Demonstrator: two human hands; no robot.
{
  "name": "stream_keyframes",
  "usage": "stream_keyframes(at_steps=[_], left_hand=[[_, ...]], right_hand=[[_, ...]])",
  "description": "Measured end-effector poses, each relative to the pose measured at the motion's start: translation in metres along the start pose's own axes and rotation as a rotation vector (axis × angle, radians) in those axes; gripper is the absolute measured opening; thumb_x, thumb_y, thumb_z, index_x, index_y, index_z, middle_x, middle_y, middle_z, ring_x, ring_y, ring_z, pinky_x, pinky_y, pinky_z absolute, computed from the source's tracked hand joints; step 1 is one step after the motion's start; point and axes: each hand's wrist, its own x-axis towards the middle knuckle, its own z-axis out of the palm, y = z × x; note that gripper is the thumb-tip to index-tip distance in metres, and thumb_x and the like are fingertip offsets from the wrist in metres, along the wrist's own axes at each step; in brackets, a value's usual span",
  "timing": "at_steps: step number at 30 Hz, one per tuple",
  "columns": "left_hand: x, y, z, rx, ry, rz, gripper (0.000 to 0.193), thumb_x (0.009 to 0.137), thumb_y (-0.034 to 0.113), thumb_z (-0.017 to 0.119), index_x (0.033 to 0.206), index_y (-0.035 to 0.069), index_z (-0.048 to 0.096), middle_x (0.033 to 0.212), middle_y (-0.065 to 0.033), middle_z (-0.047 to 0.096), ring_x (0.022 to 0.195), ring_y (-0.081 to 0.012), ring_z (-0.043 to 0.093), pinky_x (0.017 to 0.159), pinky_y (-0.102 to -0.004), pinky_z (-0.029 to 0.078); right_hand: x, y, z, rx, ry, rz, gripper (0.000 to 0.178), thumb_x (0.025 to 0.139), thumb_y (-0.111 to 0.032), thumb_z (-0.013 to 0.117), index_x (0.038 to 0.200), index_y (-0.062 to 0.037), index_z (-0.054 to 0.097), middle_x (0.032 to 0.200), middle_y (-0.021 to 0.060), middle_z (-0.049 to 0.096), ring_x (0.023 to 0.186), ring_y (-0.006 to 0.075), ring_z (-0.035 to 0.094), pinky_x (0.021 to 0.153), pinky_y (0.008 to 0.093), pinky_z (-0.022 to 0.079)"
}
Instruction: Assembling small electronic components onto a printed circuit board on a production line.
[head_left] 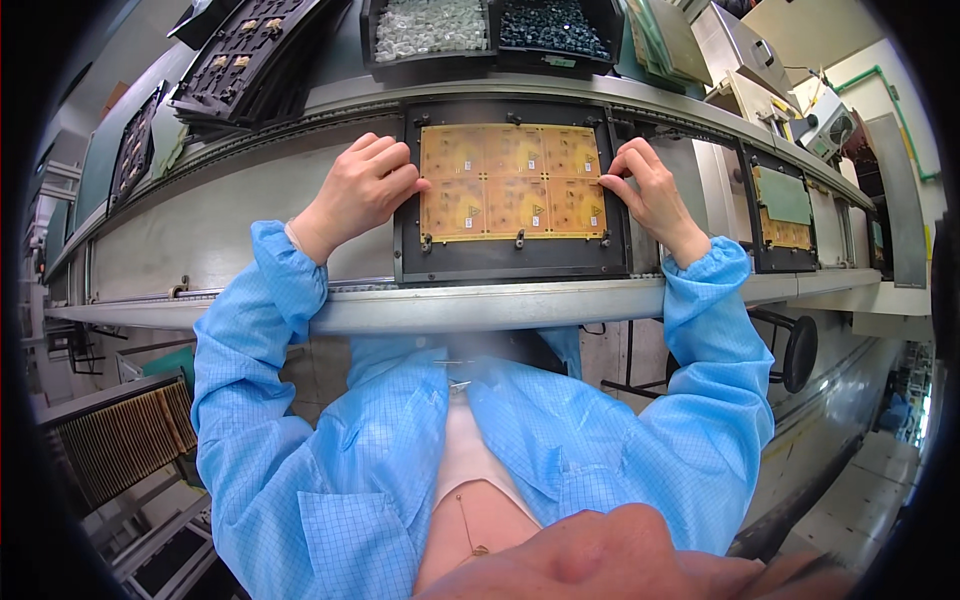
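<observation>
A yellow circuit board panel [512, 205], divided into several identical sections, lies in a black carrier frame [520, 262] on the conveyor in front of me. Small black clips hold positions along its top and bottom edges. My left hand [368, 185] is closed, its fingers curled and the thumb and forefinger at the panel's left edge. At the right edge, the thumb and bent forefinger of my right hand [650, 190] grip the panel's border. The exact contact of the fingertips is small and partly hidden.
Behind the conveyor rail [480, 308] stand a black bin of clear parts [430, 28] and one of dark parts [553, 28]. Black carriers [245, 60] are stacked at the far left. Another carrier with a board [785, 210] sits right. A slotted rack [120, 440] stands lower left.
</observation>
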Motion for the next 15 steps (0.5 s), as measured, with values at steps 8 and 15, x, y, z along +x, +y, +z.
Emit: stream_keyframes(at_steps=[8, 15], left_hand=[[0.043, 0.019, 0.007, -0.022, -0.071, -0.055, 0.039, 0.088, 0.038, 0.073, 0.106, 0.004, 0.067, 0.110, -0.0117, 0.066, 0.105, -0.0294, 0.063, 0.091, -0.0412, 0.050], [0.075, 0.033, 0.050, -0.187, -0.254, 0.028, 0.065, 0.095, 0.049, 0.063, 0.134, -0.002, 0.054, 0.144, -0.0223, 0.052, 0.136, -0.0382, 0.047, 0.115, -0.0474, 0.037]], right_hand=[[0.004, -0.008, 0.001, 0.087, 0.024, 0.040, 0.020, 0.087, -0.008, 0.075, 0.090, 0.0007, 0.057, 0.090, 0.0111, 0.053, 0.079, 0.0262, 0.058, 0.071, 0.0358, 0.049], [0.002, -0.010, 0.005, 0.133, 0.047, 0.060, 0.019, 0.085, -0.007, 0.075, 0.091, 0.0015, 0.059, 0.089, 0.0099, 0.053, 0.079, 0.0236, 0.058, 0.072, 0.0338, 0.050]])
